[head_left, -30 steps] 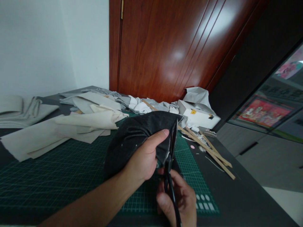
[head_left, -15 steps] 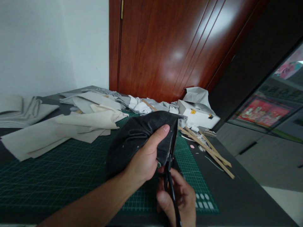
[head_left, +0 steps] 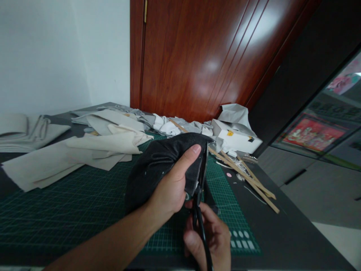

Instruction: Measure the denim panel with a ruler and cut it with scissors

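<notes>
A piece of black fabric (head_left: 158, 162), gathered into folds, is held up above the green cutting mat (head_left: 107, 192). My left hand (head_left: 177, 188) grips it near its right edge, thumb lying on top and the other fingers hidden beneath. In my right hand (head_left: 210, 233) is a pair of black-handled scissors (head_left: 198, 199), pointing away from me. Their blades lie along the fabric's right edge, close to my left thumb. Whether the blades are fully closed I cannot tell. A dark strip of cloth hangs just right of the scissors.
Beige cloth pieces (head_left: 53, 160) lie at left, with folded cloth (head_left: 34, 131) behind. Grey and white scraps (head_left: 166, 124) line the back. At right are a white box (head_left: 237, 135) and wooden strips (head_left: 254, 182) on the dark table (head_left: 284, 233).
Both hands, the scissors and the black fabric have shifted slightly to the left. The scissors still lie along the fabric's edge.
</notes>
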Demonstrator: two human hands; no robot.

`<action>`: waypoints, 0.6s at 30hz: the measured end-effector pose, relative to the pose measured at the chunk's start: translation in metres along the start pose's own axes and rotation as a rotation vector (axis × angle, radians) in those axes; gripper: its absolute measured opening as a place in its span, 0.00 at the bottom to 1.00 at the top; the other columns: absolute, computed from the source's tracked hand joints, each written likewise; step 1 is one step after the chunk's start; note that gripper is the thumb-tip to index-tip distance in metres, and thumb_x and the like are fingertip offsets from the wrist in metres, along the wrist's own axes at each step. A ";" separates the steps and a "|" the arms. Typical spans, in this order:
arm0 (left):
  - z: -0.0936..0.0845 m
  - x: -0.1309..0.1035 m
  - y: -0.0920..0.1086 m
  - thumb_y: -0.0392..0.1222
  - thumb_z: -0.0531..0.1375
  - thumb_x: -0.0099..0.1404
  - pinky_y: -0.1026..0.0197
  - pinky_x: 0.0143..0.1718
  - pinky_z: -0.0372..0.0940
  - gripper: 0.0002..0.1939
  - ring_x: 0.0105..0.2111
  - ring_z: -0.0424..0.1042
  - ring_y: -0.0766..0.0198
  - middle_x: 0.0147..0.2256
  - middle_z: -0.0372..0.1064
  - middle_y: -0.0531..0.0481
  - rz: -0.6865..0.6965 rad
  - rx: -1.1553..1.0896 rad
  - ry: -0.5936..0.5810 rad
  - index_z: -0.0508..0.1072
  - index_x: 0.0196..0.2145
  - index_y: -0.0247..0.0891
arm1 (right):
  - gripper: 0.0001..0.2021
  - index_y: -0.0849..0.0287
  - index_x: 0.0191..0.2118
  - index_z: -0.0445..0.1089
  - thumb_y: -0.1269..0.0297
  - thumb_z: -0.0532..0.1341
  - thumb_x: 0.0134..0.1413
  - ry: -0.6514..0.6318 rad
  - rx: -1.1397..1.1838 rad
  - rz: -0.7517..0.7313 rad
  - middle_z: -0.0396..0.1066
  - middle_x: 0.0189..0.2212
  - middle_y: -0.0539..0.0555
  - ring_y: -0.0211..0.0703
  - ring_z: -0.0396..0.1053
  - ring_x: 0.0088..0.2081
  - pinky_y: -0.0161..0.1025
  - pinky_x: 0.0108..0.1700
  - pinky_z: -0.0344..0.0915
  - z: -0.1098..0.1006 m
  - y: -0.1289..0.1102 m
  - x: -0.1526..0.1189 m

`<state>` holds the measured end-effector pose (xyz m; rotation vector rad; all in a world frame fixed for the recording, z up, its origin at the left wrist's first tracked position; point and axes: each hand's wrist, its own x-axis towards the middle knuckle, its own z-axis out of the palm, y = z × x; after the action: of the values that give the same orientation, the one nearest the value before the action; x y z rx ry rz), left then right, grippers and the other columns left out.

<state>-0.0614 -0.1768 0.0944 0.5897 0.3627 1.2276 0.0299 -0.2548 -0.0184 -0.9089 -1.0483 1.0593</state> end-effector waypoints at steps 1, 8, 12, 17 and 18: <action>0.001 0.000 0.000 0.49 0.71 0.61 0.67 0.20 0.65 0.13 0.23 0.78 0.62 0.25 0.80 0.47 -0.001 0.001 0.020 0.83 0.30 0.34 | 0.30 0.50 0.47 0.82 0.41 0.80 0.39 0.002 -0.001 0.001 0.64 0.22 0.44 0.33 0.54 0.20 0.32 0.21 0.50 0.000 0.000 0.000; 0.008 -0.002 0.000 0.43 0.69 0.64 0.67 0.26 0.70 0.16 0.32 0.82 0.62 0.35 0.83 0.51 0.198 0.000 0.065 0.82 0.49 0.40 | 0.34 0.53 0.49 0.80 0.38 0.79 0.38 -0.008 -0.007 -0.017 0.65 0.22 0.45 0.34 0.54 0.20 0.34 0.21 0.49 -0.001 0.002 0.000; 0.008 0.000 -0.002 0.44 0.68 0.65 0.65 0.35 0.75 0.20 0.36 0.82 0.61 0.37 0.83 0.51 0.221 -0.024 0.058 0.80 0.54 0.41 | 0.34 0.53 0.49 0.80 0.37 0.78 0.39 -0.036 0.007 -0.041 0.65 0.23 0.45 0.35 0.54 0.21 0.34 0.23 0.51 -0.002 0.004 0.000; 0.007 0.001 -0.002 0.47 0.71 0.63 0.68 0.27 0.72 0.21 0.31 0.81 0.63 0.34 0.83 0.52 0.202 -0.031 0.088 0.80 0.53 0.42 | 0.35 0.54 0.49 0.79 0.37 0.78 0.40 -0.058 -0.004 -0.035 0.65 0.22 0.45 0.35 0.54 0.22 0.35 0.24 0.54 -0.003 0.006 0.001; 0.007 0.001 -0.002 0.48 0.71 0.63 0.68 0.25 0.70 0.21 0.30 0.81 0.63 0.34 0.83 0.52 0.190 -0.023 0.096 0.80 0.53 0.42 | 0.35 0.55 0.49 0.79 0.36 0.77 0.39 -0.057 -0.010 -0.034 0.65 0.22 0.45 0.36 0.54 0.22 0.35 0.23 0.54 -0.003 0.006 0.002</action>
<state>-0.0559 -0.1781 0.0989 0.5561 0.3797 1.4440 0.0320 -0.2521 -0.0248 -0.8702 -1.1133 1.0583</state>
